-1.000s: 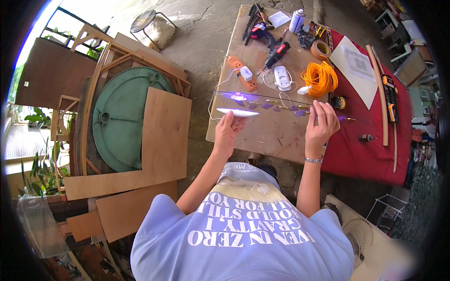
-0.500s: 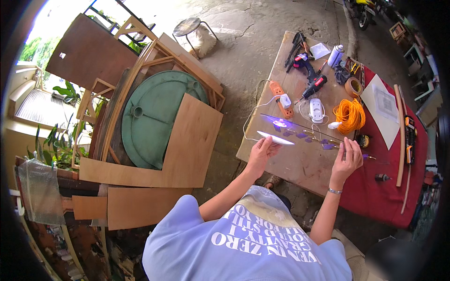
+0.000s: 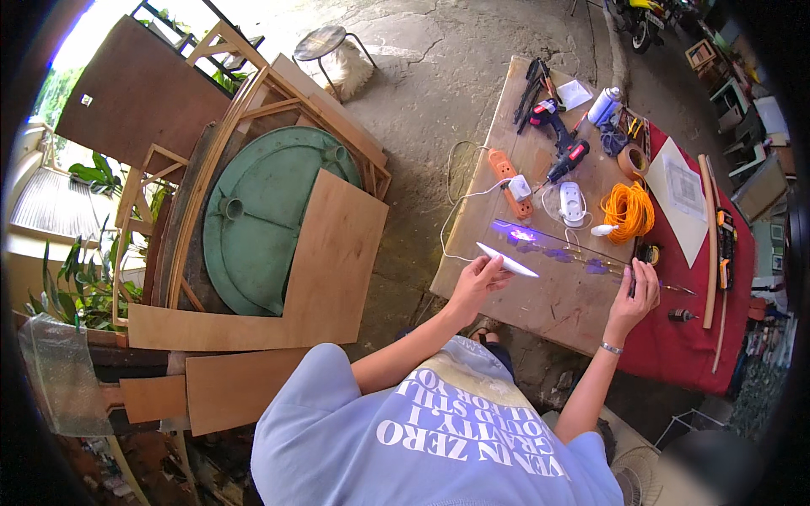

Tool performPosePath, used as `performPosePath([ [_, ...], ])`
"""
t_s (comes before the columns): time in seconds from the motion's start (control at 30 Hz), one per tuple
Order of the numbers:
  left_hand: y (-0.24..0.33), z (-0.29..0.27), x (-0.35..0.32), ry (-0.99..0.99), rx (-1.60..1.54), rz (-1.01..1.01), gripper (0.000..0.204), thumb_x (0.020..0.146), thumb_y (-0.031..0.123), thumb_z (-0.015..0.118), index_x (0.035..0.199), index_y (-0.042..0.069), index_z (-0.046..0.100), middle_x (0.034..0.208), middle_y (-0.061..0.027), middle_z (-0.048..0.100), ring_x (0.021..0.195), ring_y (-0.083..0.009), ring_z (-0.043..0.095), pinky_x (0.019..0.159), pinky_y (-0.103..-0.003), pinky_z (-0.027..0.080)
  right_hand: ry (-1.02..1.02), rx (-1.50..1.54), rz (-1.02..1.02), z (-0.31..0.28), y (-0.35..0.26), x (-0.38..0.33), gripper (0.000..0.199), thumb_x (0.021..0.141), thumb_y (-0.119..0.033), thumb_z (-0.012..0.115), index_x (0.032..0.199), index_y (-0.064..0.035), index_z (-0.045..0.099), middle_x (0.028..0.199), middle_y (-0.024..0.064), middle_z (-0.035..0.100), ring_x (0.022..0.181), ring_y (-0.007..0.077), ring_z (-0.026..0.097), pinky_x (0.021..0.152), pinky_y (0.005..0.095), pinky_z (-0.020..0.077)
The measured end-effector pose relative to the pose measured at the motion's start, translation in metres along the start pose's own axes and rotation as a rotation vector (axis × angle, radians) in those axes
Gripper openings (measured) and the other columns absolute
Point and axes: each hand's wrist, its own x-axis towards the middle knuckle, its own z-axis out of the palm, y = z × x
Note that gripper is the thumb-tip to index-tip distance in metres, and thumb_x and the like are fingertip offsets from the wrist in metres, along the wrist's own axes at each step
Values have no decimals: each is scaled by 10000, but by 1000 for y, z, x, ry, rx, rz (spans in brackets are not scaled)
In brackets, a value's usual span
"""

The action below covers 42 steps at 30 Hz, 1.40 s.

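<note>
My left hand is closed on a thin white lamp that stands edge-on, tilted down to the right. Bright violet light shows just beyond it, on the left end of a long see-through strip with several purple patches. The fingers of my right hand pinch this strip by its right end. It is held above the wooden tabletop. A white cord runs from near the lamp to a plug in the orange power strip.
Beyond the strip lie a white power strip, a coil of orange cord, a power drill, a tape roll and a spray can. Red cloth covers the right side. Plywood and a green round tabletop stand left.
The white lamp has tilted more steeply and moved slightly right. The strip has shifted a little right and down at its left end. Both hands keep their hold.
</note>
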Motion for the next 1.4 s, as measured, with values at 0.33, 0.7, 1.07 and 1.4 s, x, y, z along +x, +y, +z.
performPosePath([
  [0.33,-10,4,5,15,-31,39,393,989,400,605,1167,51,570,1083,-64,663,1026,-166,647,886,-314,501,10,4,3,-2,-2,-2,227,899,-154,709,1124,-123,722,1138,12,668,1138,211,611,974,386,415],
  [0.7,-13,15,9,31,-54,91,304,1014,347,579,1132,67,575,1056,-53,665,994,-156,659,878,-322,529,22,49,-15,-2,3,-1,236,887,-135,722,1122,-111,716,1111,9,670,1139,217,611,977,388,414],
  [1.07,-10,24,11,38,-53,119,347,985,389,621,1100,63,590,1002,-33,659,973,-146,655,864,-306,517,27,73,-10,1,4,5,238,881,-120,718,1119,-107,716,1106,21,677,1128,228,618,983,392,415],
  [1.4,-15,23,15,30,-73,154,367,991,387,611,1143,55,580,1092,-69,676,986,-168,663,869,-324,513,30,99,2,3,4,7,244,871,-135,735,1114,-129,722,1099,3,674,1120,207,614,986,373,399],
])
